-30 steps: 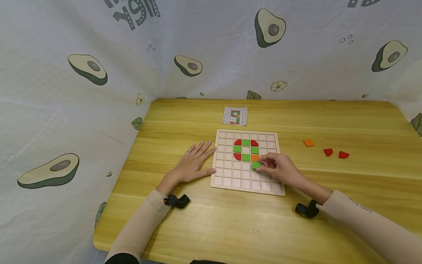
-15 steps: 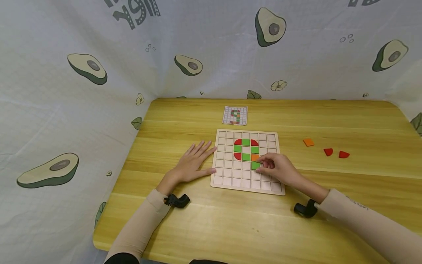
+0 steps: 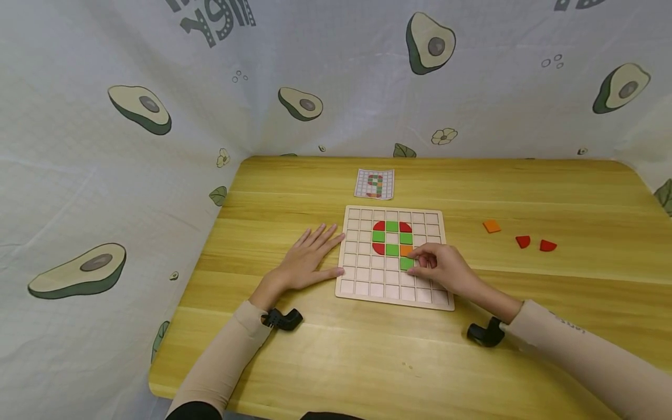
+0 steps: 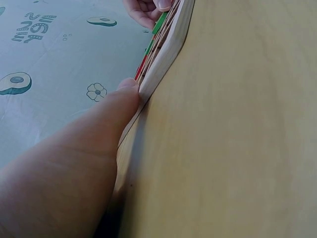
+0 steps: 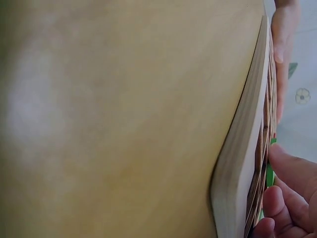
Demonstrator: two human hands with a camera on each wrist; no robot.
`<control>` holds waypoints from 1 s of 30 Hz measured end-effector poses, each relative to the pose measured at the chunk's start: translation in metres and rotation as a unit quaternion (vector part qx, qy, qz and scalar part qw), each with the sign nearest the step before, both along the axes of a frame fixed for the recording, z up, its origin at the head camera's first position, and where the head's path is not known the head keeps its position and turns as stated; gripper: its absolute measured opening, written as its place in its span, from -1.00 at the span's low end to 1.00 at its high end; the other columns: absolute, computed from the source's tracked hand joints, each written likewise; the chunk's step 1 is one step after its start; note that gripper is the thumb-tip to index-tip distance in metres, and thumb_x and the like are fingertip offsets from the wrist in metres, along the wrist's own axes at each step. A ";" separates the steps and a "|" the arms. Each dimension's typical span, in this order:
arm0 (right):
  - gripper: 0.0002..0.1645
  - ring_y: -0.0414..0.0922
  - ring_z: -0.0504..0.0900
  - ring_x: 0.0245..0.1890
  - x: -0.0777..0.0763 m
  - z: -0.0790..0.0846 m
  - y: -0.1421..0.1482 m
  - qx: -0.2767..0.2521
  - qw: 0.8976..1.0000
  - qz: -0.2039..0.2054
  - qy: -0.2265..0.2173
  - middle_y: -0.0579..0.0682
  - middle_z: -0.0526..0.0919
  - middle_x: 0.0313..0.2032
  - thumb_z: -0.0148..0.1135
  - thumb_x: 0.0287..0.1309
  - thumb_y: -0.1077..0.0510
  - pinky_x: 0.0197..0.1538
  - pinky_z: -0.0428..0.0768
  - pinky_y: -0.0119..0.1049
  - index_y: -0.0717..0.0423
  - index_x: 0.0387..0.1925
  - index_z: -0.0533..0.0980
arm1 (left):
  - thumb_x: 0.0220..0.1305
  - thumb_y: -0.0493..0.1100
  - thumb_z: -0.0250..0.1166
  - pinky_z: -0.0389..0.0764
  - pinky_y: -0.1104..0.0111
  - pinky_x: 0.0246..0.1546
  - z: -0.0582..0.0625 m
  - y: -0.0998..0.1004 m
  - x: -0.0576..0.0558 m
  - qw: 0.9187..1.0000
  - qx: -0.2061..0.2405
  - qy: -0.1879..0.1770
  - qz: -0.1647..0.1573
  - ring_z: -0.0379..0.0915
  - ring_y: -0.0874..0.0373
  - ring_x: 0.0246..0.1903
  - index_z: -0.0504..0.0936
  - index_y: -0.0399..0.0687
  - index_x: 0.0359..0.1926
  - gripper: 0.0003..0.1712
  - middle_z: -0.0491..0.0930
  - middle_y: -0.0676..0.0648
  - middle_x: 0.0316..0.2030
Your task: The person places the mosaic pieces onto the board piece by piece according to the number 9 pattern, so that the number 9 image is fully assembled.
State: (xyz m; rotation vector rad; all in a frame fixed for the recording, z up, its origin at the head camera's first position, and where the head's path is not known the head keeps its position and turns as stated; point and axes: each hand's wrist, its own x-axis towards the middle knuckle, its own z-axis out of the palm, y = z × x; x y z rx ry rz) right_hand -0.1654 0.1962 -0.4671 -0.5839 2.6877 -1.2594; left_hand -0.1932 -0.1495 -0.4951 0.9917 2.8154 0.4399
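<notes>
A wooden grid board (image 3: 370,290) lies on the table, red, green and orange tiles forming a ring in its upper middle cells. Over the cell below the ring's orange square tile (image 3: 406,250), my right hand (image 3: 446,269) pinches a green square tile (image 3: 406,264) by its right side. In the right wrist view the thumb (image 5: 292,166) presses against that green tile, which stands a little tilted above the grid. My left hand (image 3: 301,262) lies flat with spread fingers, thumb and a fingertip touching the board's left edge.
Behind the board lies a small pattern card (image 3: 374,184) printed with a coloured figure on a grid. To the right are a loose orange square tile (image 3: 492,226) and two red quarter-round tiles, one of them a red piece (image 3: 548,246) farthest right. An avocado-print cloth hangs behind the table.
The green square tile has moved slightly left and down, into line under the orange tile, with my right hand still pinching it. My left hand has stayed in place.
</notes>
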 end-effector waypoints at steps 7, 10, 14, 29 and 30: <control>-0.73 -0.20 0.30 -0.55 0.000 -0.002 0.002 0.003 1.000 -0.001 0.010 -0.07 0.44 -0.54 0.52 0.04 0.27 -0.52 0.23 -0.41 0.32 -0.21 0.67 | 0.38 0.47 -0.07 -0.41 0.09 0.49 0.001 0.001 0.000 1.000 0.003 0.005 -0.004 -0.44 0.01 0.55 -0.14 0.23 0.61 -0.04 -0.27 -0.01 0.59; -0.73 -0.19 0.31 -0.55 0.000 -0.002 0.002 0.005 1.000 -0.002 0.009 -0.08 0.45 -0.54 0.52 0.03 0.27 -0.53 0.24 -0.41 0.31 -0.20 0.68 | 0.39 0.45 -0.04 -0.40 0.08 0.49 0.001 0.001 0.000 1.000 0.005 0.008 -0.005 -0.43 0.00 0.55 -0.12 0.21 0.61 -0.05 -0.26 -0.02 0.59; -0.73 -0.17 0.33 -0.55 0.000 -0.002 0.001 0.006 1.000 -0.003 0.005 -0.08 0.45 -0.53 0.52 0.04 0.27 -0.53 0.25 -0.41 0.29 -0.20 0.68 | 0.40 0.43 -0.02 -0.41 0.09 0.48 0.001 0.001 0.000 1.000 0.005 0.007 -0.004 -0.44 0.01 0.55 -0.12 0.21 0.61 -0.05 -0.26 -0.02 0.59; -0.72 -0.10 0.39 -0.46 0.000 0.014 0.011 -0.012 0.998 -0.055 -0.003 -0.02 0.46 -0.52 0.49 0.09 0.23 -0.49 0.29 -0.44 0.28 -0.15 0.70 | 0.39 0.45 -0.05 -0.41 0.10 0.48 -0.003 -0.001 0.000 1.000 0.006 0.012 -0.005 -0.45 0.03 0.54 -0.14 0.23 0.61 -0.05 -0.27 0.00 0.59; -0.71 -0.10 0.39 -0.46 0.000 0.015 0.013 -0.012 0.998 -0.061 -0.001 -0.01 0.46 -0.52 0.49 0.09 0.23 -0.49 0.29 -0.44 0.28 -0.15 0.70 | 0.39 0.45 -0.04 -0.41 0.10 0.48 -0.003 -0.001 0.001 1.000 0.006 0.011 -0.005 -0.46 0.03 0.54 -0.14 0.24 0.61 -0.05 -0.27 0.00 0.59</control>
